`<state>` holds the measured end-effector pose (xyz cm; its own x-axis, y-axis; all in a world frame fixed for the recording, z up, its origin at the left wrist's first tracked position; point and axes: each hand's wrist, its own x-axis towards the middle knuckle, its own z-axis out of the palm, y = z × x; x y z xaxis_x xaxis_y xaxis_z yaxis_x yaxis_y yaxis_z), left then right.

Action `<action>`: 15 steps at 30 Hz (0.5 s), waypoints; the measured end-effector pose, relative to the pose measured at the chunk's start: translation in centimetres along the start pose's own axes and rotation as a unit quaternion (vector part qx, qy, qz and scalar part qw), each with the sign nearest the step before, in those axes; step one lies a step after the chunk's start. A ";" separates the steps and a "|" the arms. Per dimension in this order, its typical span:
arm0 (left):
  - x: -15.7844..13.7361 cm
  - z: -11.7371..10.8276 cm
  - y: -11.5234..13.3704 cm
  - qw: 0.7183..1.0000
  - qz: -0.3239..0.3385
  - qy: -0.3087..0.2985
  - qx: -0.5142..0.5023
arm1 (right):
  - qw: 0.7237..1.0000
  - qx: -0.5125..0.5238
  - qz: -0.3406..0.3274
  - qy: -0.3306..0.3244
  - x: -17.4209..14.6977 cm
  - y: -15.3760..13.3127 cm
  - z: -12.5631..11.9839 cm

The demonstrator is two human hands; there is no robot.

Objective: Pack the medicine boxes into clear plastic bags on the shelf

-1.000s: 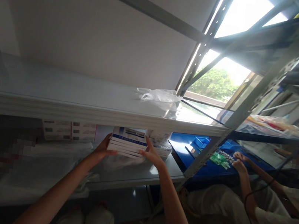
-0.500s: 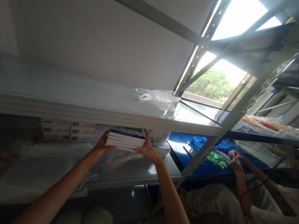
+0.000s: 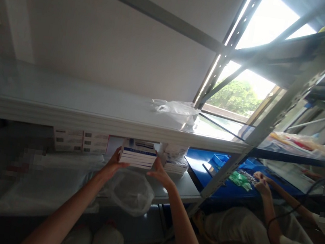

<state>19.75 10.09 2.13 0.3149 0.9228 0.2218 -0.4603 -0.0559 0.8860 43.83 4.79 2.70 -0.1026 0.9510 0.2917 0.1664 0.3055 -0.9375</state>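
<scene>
One stack, white-and-blue cartons [image 3: 137,157], below the upper shelf [image 3: 104,124]. Left hand [image 3: 113,165]: grip pinching its nine-o'clock side. Right hand [image 3: 162,174]: at three o'clock, cannot tell if gripping. Risk: uneven side pressure could slip lower cartons toward the clear plastic bag [image 3: 133,195], six o'clock.

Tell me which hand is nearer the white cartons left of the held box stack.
Left. The left hand is at the near side of the box stack, just right of the white cartons; the right hand is at the stack's opposite side, farther right.
</scene>
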 end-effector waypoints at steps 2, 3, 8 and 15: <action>0.0 0.0 -0.2 1.000 0.001 -0.018 0.001 | 0.999 0.017 -0.019 -0.038 1.4 -1.3 0.5; 0.1 0.0 -0.2 1.000 0.003 -0.023 0.001 | 0.998 0.020 -0.027 -0.050 2.0 -1.9 0.8; 0.8 -0.3 0.6 0.999 0.001 -0.034 0.014 | 0.998 -0.001 -0.044 -0.054 3.5 -2.5 1.6; 3.7 -3.3 -0.1 0.993 0.009 -0.046 0.111 | 0.999 -0.011 -0.029 -0.023 6.0 0.1 1.5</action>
<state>18.19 14.75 1.47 0.3868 0.8831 0.2654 -0.2746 -0.1644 0.9474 41.80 10.48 4.07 -0.1566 0.9289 0.3355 0.1796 0.3608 -0.9152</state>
